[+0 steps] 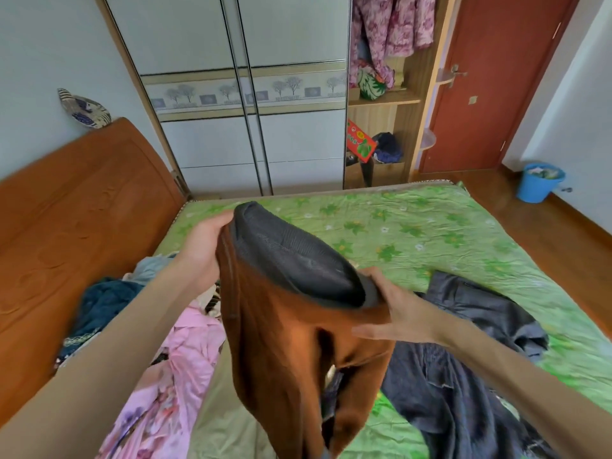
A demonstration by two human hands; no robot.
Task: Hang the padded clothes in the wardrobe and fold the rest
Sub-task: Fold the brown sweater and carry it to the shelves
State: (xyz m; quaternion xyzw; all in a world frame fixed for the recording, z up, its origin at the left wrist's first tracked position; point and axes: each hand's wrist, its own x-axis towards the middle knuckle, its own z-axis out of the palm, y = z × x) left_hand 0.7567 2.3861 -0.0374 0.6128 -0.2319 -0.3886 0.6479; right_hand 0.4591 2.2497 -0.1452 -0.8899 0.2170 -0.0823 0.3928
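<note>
Brown knit fills the middle of the frame: a garment (291,352) with a dark grey ribbed band (291,260) at its top, held up over the bed (414,226). The left hand (202,250), left of centre, is closed on the band's far upper edge, fingers hidden behind the cloth. The right hand (400,313), right of centre, pinches the band's near lower corner with the thumb on top, while its other fingers stretch out loosely under the brown fabric. Between the two hands the band is pulled into an open oval; the rest of the garment hangs down to the bottom edge of the frame.

On the green flowered sheet, a dark grey jacket (463,359) lies crumpled at lower right, partly under the brown piece. At lower left lies a pink flowered garment (165,392), with a dark blue one (102,309) just above it beside the wooden headboard (82,210).

At top centre stands the wardrobe (231,94); its open right section shows a purple flowered padded coat (394,24) hanging. A blue bucket (539,182) stands on the floor at far right.
</note>
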